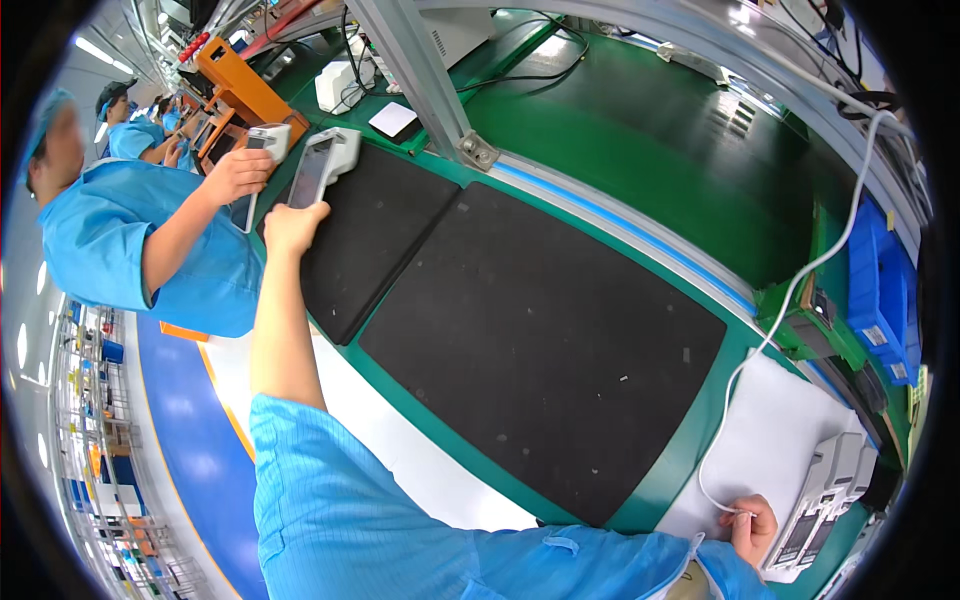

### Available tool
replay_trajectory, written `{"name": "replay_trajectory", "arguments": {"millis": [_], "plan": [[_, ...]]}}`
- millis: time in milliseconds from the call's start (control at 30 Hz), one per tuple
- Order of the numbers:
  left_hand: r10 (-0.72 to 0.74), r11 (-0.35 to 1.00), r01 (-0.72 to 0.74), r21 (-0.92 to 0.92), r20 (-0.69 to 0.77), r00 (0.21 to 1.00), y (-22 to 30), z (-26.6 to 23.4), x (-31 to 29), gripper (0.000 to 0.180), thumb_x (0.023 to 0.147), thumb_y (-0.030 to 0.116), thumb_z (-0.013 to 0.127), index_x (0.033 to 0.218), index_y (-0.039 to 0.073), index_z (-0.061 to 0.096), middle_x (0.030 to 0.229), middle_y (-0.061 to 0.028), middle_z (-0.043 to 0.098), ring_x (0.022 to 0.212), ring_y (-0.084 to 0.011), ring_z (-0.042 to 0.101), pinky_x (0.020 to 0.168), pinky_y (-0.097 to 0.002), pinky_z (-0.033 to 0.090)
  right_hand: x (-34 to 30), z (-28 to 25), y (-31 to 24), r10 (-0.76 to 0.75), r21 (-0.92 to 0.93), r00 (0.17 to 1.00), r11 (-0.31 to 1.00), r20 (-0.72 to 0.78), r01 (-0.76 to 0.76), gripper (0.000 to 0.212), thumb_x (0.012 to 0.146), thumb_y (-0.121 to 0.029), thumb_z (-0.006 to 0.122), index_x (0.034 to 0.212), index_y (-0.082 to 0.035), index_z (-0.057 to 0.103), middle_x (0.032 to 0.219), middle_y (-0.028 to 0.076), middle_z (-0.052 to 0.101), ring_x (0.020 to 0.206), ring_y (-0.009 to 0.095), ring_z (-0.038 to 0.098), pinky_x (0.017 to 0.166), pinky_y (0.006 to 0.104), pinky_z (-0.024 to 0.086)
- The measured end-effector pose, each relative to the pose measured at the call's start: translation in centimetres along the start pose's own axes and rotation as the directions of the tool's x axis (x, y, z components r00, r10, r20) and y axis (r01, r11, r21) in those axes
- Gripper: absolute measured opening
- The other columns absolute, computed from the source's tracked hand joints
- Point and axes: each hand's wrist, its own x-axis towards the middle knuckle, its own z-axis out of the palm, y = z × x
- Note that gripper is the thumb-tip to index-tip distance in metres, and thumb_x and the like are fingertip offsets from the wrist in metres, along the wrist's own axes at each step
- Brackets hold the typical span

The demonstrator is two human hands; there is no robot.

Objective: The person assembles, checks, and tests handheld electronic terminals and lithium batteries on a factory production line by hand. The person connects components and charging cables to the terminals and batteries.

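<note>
My left arm reaches far out to the left, and my left hand (293, 230) is closed on the lower end of a white handheld terminal (314, 172) with a dark screen. The terminal is over the far corner of a black mat (375, 215). At the lower right my right hand (752, 524) pinches the end of a white cable (742, 372), which rises in a loop to the upper right. Beside that hand, several similar white terminals (822, 497) lie close together on a white sheet (765, 425).
A co-worker in blue (150, 235) stands at left, holding another white terminal (268, 140) near mine. A second black mat (545, 340) covers the bench before me. A metal post (415, 75) rises behind it. Orange fixture (245, 85) stands far left; blue bins (880, 290) stand right.
</note>
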Motion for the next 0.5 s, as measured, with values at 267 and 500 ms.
{"name": "replay_trajectory", "arguments": {"millis": [267, 500], "plan": [[0.518, 0.779, -0.313, -0.543, 0.276, 0.809, 7.2, -5.5, -22.0, 0.061, 0.059, 0.031, 0.073, 0.099, -0.011, 0.057, 0.093, -0.0192, 0.059, 0.086, -0.0302, 0.059, 0.077, -0.0376, 0.046, 0.4, 1.0, -1.3, 0.063, 0.181, 0.991, 0.983, -0.119, -0.041, 0.020, 0.090, -0.016, 0.054, 0.086, 0.002, 0.061, 0.074, 0.008, 0.058, 0.062, 0.014, 0.055, 0.057, 0.0260, 0.043], [0.779, 0.624, -0.541, -0.564, 0.395, 0.487, 12.4, -9.0, -39.3, 0.066, 0.052, 0.026, 0.076, 0.104, -0.009, 0.057, 0.097, -0.0180, 0.055, 0.092, -0.0310, 0.057, 0.082, -0.0366, 0.046, 2.0, -1.2, -3.7, -0.012, 0.763, 0.952, 0.594, -0.307, 0.253, 0.030, 0.094, -0.028, 0.050, 0.113, -0.005, 0.054, 0.093, 0.004, 0.057, 0.082, 0.013, 0.054, 0.070, 0.0283, 0.047]]}}
